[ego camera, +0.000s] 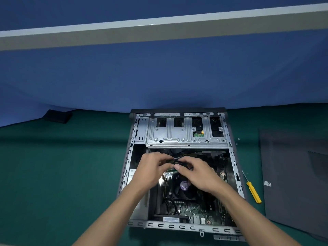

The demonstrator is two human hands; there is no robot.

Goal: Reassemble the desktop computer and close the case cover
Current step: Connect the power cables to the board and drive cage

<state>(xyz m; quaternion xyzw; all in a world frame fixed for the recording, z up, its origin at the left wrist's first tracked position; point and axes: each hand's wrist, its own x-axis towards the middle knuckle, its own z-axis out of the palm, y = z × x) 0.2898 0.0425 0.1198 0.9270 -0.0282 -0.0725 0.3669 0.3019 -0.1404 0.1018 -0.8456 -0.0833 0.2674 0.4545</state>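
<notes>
— Hands meeting inside the open computer case (234,157): left hand (152,167) and right hand (197,173), both pinching one thin dark cable (174,161) near the fan (184,185).
— Handling?
— Soft and light, probably fragile at the plug; best gripped by the plug, not the wires.
— Count?
— One case, one cover (292,174) flat on the right, one yellow screwdriver (253,191) between.

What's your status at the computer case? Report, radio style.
Both busy: left hand, right hand pinch a small dark part inside the case. Its cover lies off to the right. Yellow screwdriver beside case, not in the way.
</notes>
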